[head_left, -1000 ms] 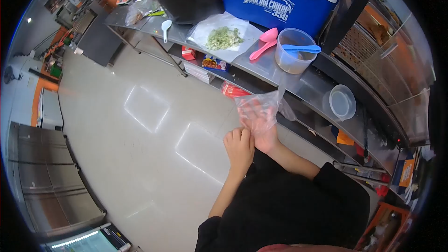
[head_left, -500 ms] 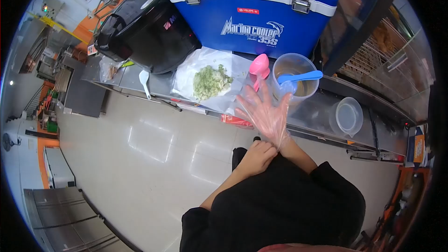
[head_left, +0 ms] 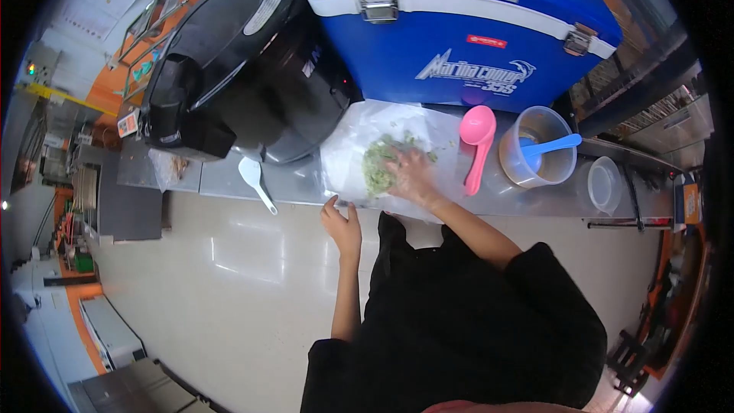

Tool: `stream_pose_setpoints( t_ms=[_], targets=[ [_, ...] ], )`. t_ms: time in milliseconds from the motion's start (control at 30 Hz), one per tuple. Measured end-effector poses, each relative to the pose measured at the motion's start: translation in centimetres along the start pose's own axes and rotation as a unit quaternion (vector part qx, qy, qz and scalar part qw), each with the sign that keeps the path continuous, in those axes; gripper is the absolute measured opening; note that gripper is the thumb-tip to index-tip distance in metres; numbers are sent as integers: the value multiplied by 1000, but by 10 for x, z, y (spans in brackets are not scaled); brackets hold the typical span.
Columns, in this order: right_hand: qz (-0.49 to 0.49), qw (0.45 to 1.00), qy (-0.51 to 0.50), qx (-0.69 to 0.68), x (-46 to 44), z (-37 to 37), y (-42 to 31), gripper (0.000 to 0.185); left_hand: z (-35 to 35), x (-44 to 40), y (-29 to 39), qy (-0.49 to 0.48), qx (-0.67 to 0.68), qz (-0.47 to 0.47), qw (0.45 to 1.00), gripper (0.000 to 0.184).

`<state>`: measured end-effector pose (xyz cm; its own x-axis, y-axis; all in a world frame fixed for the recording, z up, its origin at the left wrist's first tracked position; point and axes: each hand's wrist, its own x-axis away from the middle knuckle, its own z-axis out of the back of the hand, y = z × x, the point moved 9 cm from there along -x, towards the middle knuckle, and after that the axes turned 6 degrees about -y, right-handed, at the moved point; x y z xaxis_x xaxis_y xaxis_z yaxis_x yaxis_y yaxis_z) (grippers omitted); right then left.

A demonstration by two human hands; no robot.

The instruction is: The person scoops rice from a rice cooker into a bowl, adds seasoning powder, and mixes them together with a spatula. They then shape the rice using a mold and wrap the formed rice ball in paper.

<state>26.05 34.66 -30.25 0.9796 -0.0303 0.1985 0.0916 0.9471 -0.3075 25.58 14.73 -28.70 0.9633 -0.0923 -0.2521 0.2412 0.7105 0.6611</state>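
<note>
My right hand (head_left: 413, 176), in a clear plastic glove, reaches onto a pile of chopped green vegetables (head_left: 378, 164). Motion smears its fingers, so whether they grip any of the pile is unclear. Under the greens lies a white plastic sheet (head_left: 344, 145) on the counter. My left hand (head_left: 342, 226) is bare and holds nothing, its fingers apart at the counter's front edge, just below the sheet. A pink scoop (head_left: 478, 141) rests right of the sheet. Beside it stands a clear tub (head_left: 512, 160) with a blue spoon (head_left: 554, 145) leaning in it.
Behind the sheet stand a large black lidded appliance (head_left: 283, 92) and a blue cooler box (head_left: 443, 53). A white spoon (head_left: 256, 183) lies on the counter to the left. At the right is a translucent container (head_left: 604, 187). Tiled floor (head_left: 229, 283) stretches below the counter.
My right hand has moved left and down onto the chopped greens. My left hand has let go of the glove's cuff and moved left to the counter edge. The view has shifted.
</note>
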Motion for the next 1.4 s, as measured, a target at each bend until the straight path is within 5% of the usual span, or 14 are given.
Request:
stream_pose_setpoints(
  t_ms=[100,200,300,500,600,700,800,900,933,1000,1100,1200,1300,1400],
  targets=[
    [-56,990,119,-56,-24,-61,52,52,-5,-32,-10,-135,26,53,989,29],
    [-11,995,95,7,-24,-32,30,48,-20,-47,-13,-189,-6,7,982,27],
    [56,975,195,93,-21,-36,31,47,-41,-44,-24,-270,42,32,961,26],
    [181,978,101,-14,-7,6,20,49,-89,-26,-40,-433,318,160,828,21],
    [91,990,62,-85,-7,44,-5,52,-108,-20,-40,-400,397,103,819,23],
    [9,977,197,78,-12,30,-27,51,-97,-24,-9,-422,368,63,826,30],
    [-43,983,172,36,-21,14,-20,49,-108,-12,-6,-449,527,196,694,40],
    [36,860,268,-434,-33,-37,24,48,-104,-8,15,-483,594,212,607,44],
    [56,811,279,-511,-37,-37,29,48,-102,-9,19,-481,601,226,597,44],
    [57,862,244,-441,-37,-37,30,50,-99,-8,23,-478,613,254,576,44],
    [18,981,100,-162,-29,29,2,59,-104,-8,20,-467,626,260,568,54],
    [127,988,38,-80,-25,61,-16,66,-107,-13,14,-455,638,241,573,61],
    [51,983,48,-173,-22,90,0,64,-100,-31,16,-418,603,142,664,69],
    [-63,979,-89,-172,-11,84,0,64,-100,-40,20,-428,555,111,705,74]
  ],
)
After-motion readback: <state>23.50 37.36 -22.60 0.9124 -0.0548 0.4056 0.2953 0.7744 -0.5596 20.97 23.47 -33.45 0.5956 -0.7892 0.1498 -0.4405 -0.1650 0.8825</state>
